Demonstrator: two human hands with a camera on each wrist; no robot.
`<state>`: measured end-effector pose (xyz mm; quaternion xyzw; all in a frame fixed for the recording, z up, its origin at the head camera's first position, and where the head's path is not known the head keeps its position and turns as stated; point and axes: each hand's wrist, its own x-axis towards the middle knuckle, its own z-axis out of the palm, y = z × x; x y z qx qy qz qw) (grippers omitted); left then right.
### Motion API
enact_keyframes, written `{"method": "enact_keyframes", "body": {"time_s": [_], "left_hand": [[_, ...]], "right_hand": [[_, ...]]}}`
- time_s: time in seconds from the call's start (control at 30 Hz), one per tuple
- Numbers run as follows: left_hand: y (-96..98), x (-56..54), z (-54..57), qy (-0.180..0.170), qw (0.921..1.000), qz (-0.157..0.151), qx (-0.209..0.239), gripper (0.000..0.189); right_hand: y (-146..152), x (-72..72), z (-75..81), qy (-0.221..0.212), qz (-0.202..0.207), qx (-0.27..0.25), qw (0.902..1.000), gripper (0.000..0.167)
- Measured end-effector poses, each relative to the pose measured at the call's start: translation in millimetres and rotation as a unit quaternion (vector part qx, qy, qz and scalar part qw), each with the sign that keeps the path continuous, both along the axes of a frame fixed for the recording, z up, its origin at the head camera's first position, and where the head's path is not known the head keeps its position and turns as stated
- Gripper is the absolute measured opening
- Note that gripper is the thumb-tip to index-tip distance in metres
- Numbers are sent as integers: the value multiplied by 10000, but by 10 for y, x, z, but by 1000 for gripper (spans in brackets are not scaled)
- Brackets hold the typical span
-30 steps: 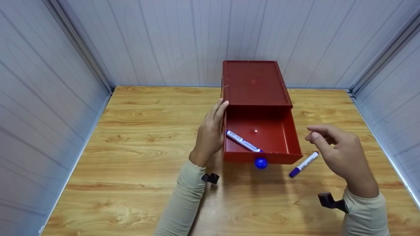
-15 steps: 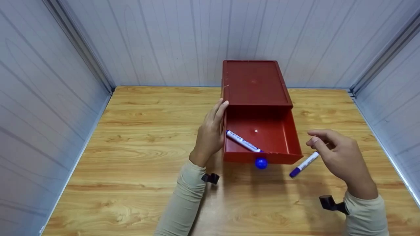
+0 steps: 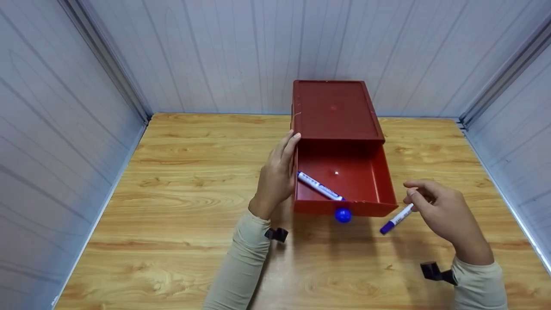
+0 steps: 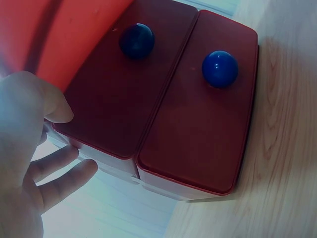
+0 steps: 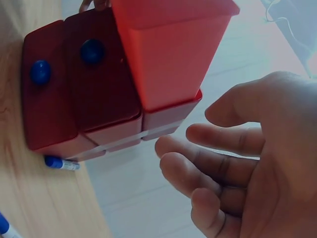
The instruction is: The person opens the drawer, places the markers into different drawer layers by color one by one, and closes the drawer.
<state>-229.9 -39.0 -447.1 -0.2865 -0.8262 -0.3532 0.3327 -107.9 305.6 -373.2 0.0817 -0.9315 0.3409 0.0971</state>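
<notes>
A red drawer cabinet point(image 3: 333, 110) stands at the back with its top drawer point(image 3: 344, 207) pulled out. Inside that drawer lies a white marker point(image 3: 319, 186) with blue ends. My left hand point(image 3: 275, 176) lies against the cabinet's left side, fingers straight; its thumb point(image 4: 58, 106) is at the front edge of a lower drawer. My right hand point(image 3: 443, 211) hovers right of the drawer, fingers loosely bent and holding nothing. It overlaps the far end of a second marker point(image 3: 398, 218) on the table, whose purple-blue cap points toward me.
Two lower drawers with blue ball knobs point(image 4: 220, 69) are closed. Another blue-capped marker point(image 5: 62, 162) lies on the wooden table point(image 3: 193, 193) beside the cabinet's right side. White panel walls point(image 3: 236, 51) stand behind and at both sides.
My right hand has moved down toward the marker on the table and now overlaps its far end. The left hand, cabinet and markers stay put.
</notes>
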Motion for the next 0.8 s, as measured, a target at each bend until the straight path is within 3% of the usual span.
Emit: {"method": "enact_keyframes", "body": {"time_s": [0.43, 0.8], "left_hand": [[-1, 3, -13, 43, 10000, 54, -9, 73], [4, 0, -2, 10, 10000, 62, -41, 71]], "right_hand": [[111, -67, -190, -740, 69, 193, 9970, 31], [216, -116, -326, -1705, -90, 252, 9850, 42]]}}
